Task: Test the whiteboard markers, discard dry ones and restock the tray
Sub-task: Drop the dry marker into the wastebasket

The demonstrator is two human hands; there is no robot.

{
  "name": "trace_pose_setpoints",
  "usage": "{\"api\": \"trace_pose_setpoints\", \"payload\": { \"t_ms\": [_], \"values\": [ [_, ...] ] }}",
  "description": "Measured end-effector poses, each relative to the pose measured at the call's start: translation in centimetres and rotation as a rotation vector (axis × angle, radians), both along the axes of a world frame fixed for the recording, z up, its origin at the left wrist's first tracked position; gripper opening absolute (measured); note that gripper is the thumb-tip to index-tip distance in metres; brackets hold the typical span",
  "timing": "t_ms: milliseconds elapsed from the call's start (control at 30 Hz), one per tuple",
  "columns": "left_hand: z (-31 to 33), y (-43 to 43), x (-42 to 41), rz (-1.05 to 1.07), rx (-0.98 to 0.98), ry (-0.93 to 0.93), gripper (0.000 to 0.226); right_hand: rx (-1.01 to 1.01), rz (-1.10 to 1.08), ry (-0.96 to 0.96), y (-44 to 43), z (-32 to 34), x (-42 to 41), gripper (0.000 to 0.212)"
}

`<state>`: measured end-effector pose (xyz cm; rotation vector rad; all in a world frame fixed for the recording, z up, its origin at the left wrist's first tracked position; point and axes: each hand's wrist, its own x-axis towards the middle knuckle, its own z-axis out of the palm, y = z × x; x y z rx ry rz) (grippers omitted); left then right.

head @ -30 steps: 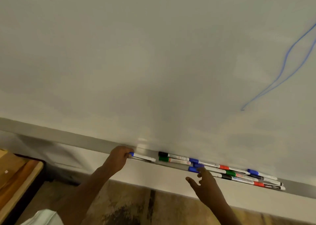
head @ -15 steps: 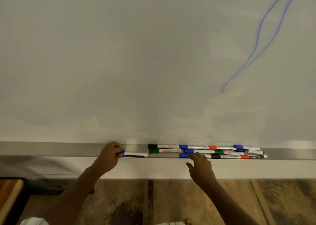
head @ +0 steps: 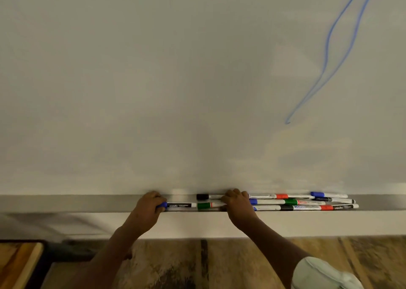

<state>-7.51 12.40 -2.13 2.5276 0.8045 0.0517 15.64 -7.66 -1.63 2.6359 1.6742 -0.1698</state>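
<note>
— What has the left hand [head: 147,210] got?
— Its grip is clamped on a blue-capped marker [head: 181,205], with the fingers curled round the cap end. The marker lies flat in the tray [head: 66,203] with its barrel pointing right.
— And the right hand [head: 238,204]?
— Its fingers are curled down over the left end of the rows of markers [head: 307,202]. I cannot tell whether that grip has closed on one, because the knuckles hide it.
— Between the hands?
— A black-capped marker [head: 202,196] lies at the far side of the tray. A green-capped marker [head: 204,205] lies nearer, just beside the blue-capped one's barrel end.
— The surface?
— The tray is a grey ledge running the full width under the whiteboard [head: 153,91]. The board is pale and faintly smeared, with a looping blue line [head: 329,47] at the far right.
— The room?
— There is a white wall [head: 318,222] below the tray, then a worn wood-patterned floor [head: 219,264]. A wooden surface [head: 19,264] sits at the near left and a pale sleeve [head: 318,275] at the near right.
</note>
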Motion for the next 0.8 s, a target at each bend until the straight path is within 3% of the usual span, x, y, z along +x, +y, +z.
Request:
{"api": "trace_pose_setpoints", "payload": {
  "t_ms": [233,367,567,667,800],
  "values": [
    [4.5,-3.1,2.6,-0.030,-0.028,-0.219,0.025,0.157,-0.087,0.081,-0.9,2.5,-0.9,0.022],
    [8.8,-5.9,5.4,-0.104,-0.045,-0.193,0.052,0.322,-0.116,0.213,-1.9,5.0,-1.0,0.018],
    [13.7,-8.7,9.6,-0.309,0.032,-0.040,0.033,0.532,-0.127,0.476,-4.1,12.0,-0.1,0.018],
    [16.3,-9.8,11.2,-0.337,0.070,-0.119,0.018,0.659,-0.171,0.676,-5.8,15.9,0.8,0.015],
    [20.6,-12.2,12.4,-0.362,-0.022,-0.176,0.018,0.924,-0.164,1.006,-7.8,19.8,1.6,0.016]
  ]
}}
